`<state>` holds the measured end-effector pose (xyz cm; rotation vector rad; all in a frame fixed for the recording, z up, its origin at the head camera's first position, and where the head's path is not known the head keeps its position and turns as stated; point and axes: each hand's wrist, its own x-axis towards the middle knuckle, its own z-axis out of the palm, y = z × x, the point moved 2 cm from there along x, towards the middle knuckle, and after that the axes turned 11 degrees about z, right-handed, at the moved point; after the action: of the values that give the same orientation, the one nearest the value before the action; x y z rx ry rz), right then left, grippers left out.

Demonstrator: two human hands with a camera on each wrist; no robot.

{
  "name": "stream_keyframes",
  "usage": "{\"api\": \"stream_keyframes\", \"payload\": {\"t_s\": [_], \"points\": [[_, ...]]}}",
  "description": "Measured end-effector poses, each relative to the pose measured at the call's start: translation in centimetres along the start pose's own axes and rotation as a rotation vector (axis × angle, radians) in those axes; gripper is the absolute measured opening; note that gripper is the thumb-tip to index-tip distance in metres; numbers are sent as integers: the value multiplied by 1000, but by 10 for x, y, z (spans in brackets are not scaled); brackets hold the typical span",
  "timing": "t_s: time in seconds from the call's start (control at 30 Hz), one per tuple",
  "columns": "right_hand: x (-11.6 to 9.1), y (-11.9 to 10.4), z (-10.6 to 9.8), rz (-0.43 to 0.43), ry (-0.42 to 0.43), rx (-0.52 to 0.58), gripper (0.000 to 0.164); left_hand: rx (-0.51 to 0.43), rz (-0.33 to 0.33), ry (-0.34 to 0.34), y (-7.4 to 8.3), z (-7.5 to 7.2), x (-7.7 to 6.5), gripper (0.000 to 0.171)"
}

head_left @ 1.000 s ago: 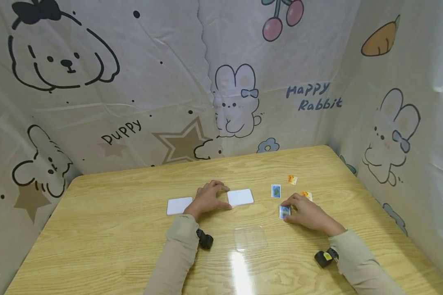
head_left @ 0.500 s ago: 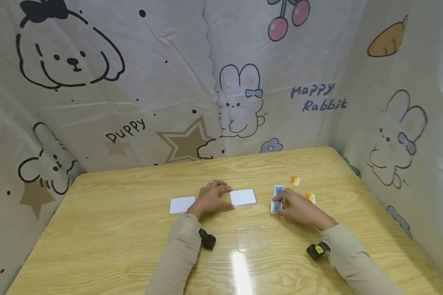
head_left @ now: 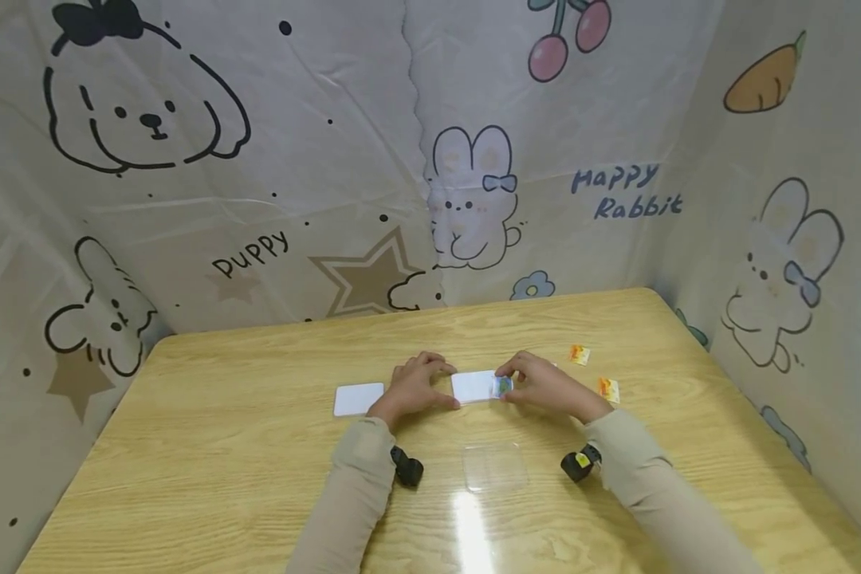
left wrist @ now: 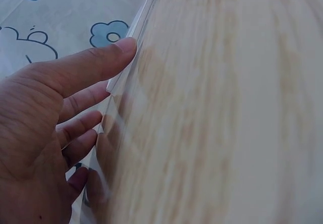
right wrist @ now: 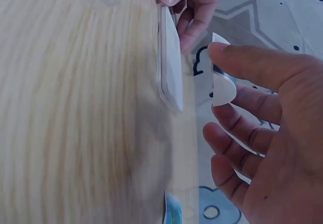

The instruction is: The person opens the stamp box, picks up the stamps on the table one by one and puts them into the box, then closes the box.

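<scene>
My left hand (head_left: pixel 414 389) grips one end of a thin white rectangular case (head_left: pixel 472 386), thumb and fingers on opposite long edges; the case lies flat. In the left wrist view the thumb (left wrist: pixel 121 50) touches its edge. My right hand (head_left: pixel 548 387) pinches a small blue-green postage stamp (head_left: pixel 502 387) over the right end of that case. From the right wrist camera, the stamp (right wrist: pixel 223 89) looks bent, with its toothed edge and white back showing, and stands apart from the case (right wrist: pixel 170 57). Another blue stamp (right wrist: pixel 172 209) lies on the table, mostly covered by the right hand in the head view.
A second white rectangle (head_left: pixel 359 399) lies left of the left hand. Two orange stamps (head_left: pixel 579 355) lie at the right. A clear plastic lid or tray (head_left: pixel 495 467) is nearer the front. Black cameras hang at both wrists. A printed cloth (head_left: pixel 294 159) walls the table's back and sides.
My right hand took one blue stamp from the table at the right and carried it leftward over the white case. The left hand stayed at the case. The view shifted slightly.
</scene>
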<state>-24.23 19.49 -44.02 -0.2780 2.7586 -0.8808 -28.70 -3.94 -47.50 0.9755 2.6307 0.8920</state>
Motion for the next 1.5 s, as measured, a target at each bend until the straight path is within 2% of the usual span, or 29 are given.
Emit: {"api": "stream_keyframes", "payload": {"t_s": [0.33,0.57,1.0,1.5], "points": [[23,-11,20,-59,-65,-14,36,14,-3,-4,-1,3,0,59],[33,-18,28,-67,-62,-75,38,6,-10,-14,1,4,0,59],[42,-26,36,0,-78,-108,38,18,-6,-13,-2,6,1,60],[44,-26,32,-31,-65,-142,48,31,-8,0,-5,3,4,58]]}}
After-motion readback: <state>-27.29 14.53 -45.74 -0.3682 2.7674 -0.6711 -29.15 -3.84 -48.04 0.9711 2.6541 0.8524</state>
